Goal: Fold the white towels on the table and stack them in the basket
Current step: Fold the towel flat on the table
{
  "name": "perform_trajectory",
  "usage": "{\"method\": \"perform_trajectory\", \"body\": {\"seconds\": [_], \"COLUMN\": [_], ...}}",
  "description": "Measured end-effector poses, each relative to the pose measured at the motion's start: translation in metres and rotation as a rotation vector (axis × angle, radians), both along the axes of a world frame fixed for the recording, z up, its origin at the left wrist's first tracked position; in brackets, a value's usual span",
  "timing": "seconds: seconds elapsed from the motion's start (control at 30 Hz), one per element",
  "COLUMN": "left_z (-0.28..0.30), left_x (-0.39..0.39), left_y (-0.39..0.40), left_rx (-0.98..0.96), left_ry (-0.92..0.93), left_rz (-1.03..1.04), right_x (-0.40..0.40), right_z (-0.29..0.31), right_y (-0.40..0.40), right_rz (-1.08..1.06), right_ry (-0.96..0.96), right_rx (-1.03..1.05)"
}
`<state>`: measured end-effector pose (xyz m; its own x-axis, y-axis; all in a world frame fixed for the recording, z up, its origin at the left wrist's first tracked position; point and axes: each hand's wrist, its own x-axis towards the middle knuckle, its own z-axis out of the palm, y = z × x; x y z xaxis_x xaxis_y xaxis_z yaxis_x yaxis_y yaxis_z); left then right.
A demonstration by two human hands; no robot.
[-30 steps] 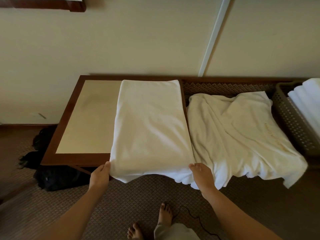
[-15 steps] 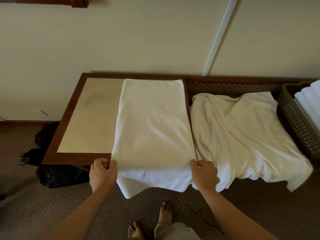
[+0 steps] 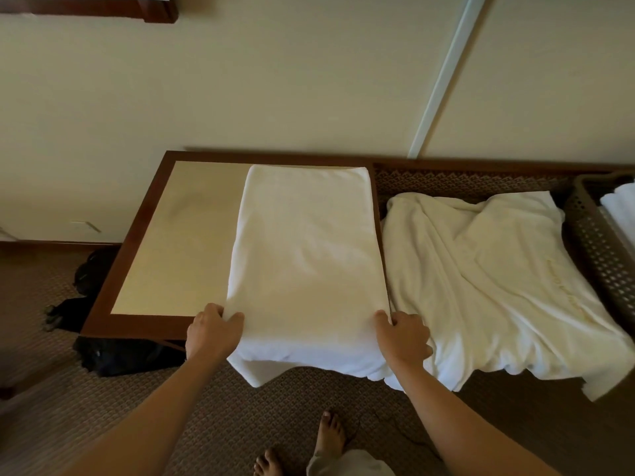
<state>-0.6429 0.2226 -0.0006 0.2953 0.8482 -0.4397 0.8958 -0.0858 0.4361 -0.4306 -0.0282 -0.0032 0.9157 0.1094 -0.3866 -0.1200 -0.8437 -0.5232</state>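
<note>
Folded towel (image 3: 305, 266) lies on bench (image 3: 178, 235), long axis running near-to-far, near end hanging over front edge, far end short of the back rail. Left hand (image 3: 213, 333) grips near-left corner, thumb on top, fingers curled under the cloth. Right hand (image 3: 403, 338) grips near-right corner the same way. Both forearms reach fwd from bottom of frame, approx. parallel, palms down. Bare feet (image 3: 326, 441) on carpet below. R of the folded towel: crumpled towel (image 3: 488, 283), unfolded, spread across bench w/ edge drooping off front; faint yellowish line of embroidery on its R side, not legible. Far R: brown perforated basket (image 3: 598, 249) holding white rolled/folded towels (image 3: 622, 204), partly out of frame. Black bag (image 3: 113, 355) on floor under bench, L side.
</note>
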Motion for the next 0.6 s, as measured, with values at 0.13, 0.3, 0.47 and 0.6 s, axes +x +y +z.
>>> {"method": "perform_trajectory", "body": {"seconds": [0.13,0.3,0.47,0.6], "left_z": [0.013,0.01,0.004,0.016], "left_x": [0.023,0.025,0.027,0.039], "left_y": [0.018,0.027,0.014,0.022], "left_rx": [-0.082,-0.009,0.099,-0.092], "left_ry": [-0.122,-0.147,-0.082,-0.074], "left_rz": [0.103,0.08,0.021,0.047], "right_x": [0.029,0.042,0.039,0.038], "right_z": [0.001,0.001,-0.007,-0.014], "right_y": [0.018,0.017,0.016,0.018], "right_rz": [0.063,0.08,0.095,0.129], "right_ry": [0.004,-0.092,-0.043,-0.086], "right_rx": [0.054,0.152,0.121,0.09]}}
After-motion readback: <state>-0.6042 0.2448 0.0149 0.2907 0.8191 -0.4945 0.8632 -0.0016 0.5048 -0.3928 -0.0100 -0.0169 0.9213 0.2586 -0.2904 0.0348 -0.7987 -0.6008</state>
